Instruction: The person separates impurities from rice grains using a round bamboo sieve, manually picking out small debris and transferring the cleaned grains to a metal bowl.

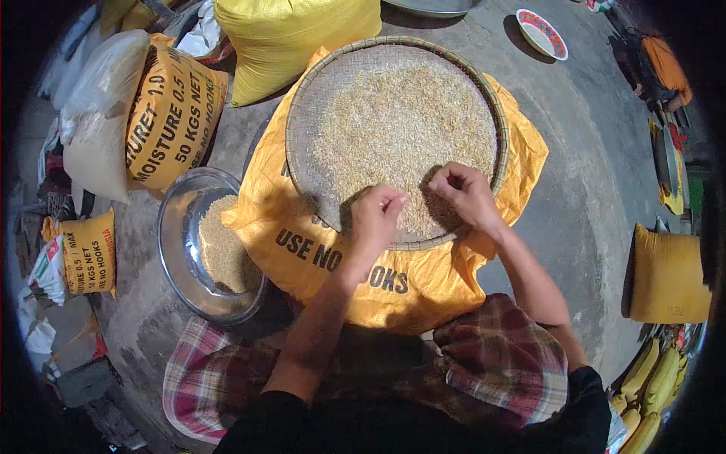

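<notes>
A round woven winnowing tray (495,98) holds a spread layer of pale, husky grain (404,121). Over its near part hovers my left hand (376,216), thumb and fingertips pinched together. Close by on the right, my right hand (465,195) is also closed in a pinch above the grain. Whatever lies between the fingertips is too small to make out. Beneath the tray is an orange woven sack (318,261) with black print, spread in front of my knees.
A metal basin (170,250) with grain stands left of the tray. A full yellow sack (295,45) and a printed orange sack (178,113) rise behind it. At the far right are a small patterned bowl (560,47), a brownish-yellow container (669,276) and yellow elongated items (643,378).
</notes>
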`<action>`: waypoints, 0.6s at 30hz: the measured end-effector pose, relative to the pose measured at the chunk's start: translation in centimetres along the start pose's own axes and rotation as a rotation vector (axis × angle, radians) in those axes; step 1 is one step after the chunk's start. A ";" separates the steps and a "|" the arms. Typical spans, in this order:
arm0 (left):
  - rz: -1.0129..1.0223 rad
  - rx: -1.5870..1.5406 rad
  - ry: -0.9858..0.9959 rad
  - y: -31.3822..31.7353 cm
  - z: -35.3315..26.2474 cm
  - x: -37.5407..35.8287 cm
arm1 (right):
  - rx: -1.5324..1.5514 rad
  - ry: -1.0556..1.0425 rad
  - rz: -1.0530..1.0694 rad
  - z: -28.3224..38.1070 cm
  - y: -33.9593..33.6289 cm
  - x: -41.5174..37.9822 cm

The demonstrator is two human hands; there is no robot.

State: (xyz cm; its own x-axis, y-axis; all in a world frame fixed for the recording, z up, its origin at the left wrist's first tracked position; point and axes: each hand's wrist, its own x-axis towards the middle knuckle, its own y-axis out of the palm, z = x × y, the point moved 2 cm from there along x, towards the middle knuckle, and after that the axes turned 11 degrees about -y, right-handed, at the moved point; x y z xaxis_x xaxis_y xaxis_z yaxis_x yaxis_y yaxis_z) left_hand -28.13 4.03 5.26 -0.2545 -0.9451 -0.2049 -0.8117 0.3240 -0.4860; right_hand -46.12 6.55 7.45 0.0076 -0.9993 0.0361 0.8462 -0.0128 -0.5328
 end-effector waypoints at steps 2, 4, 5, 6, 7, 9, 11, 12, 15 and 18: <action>0.094 -0.255 -0.299 -0.4 2.4 0.3 | 0.590 0.258 0.017 -0.6 0.0 -0.1; 0.185 -0.519 -0.321 -1.0 3.7 0.3 | 0.713 0.291 0.029 -0.3 0.4 0.0; 0.127 -0.536 -0.316 -1.4 4.2 0.2 | 0.741 0.248 0.040 0.1 0.7 0.0; 0.069 -0.552 -0.310 -1.8 4.7 0.1 | 0.769 0.204 0.051 0.4 1.1 0.1; 0.026 -0.435 -0.233 -2.0 5.3 0.2 | 0.746 0.180 0.046 0.5 1.5 0.1; 0.002 -0.224 -0.244 -2.3 4.4 -0.6 | 0.408 0.018 0.051 1.0 1.8 0.5; -0.023 -0.016 -0.249 -2.3 3.5 -1.0 | 0.063 -0.142 0.053 1.6 2.1 0.7; -0.033 0.078 -0.214 -2.1 3.3 -1.1 | -0.025 -0.182 0.060 1.8 2.2 0.8; -0.039 0.138 -0.157 -2.1 2.5 -1.0 | -0.261 -0.221 0.091 1.6 2.9 0.8; -0.036 -0.066 -0.196 -1.9 3.2 -0.8 | -0.238 -0.211 0.012 1.3 2.5 0.6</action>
State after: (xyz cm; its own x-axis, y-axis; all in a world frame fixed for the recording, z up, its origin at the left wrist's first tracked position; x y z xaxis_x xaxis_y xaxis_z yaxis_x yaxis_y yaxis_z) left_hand -24.66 4.28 3.61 -0.1226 -0.9276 -0.3528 -0.8527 0.2804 -0.4407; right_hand -43.28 5.98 7.23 0.1482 -0.9706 0.1899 0.6972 -0.0337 -0.7161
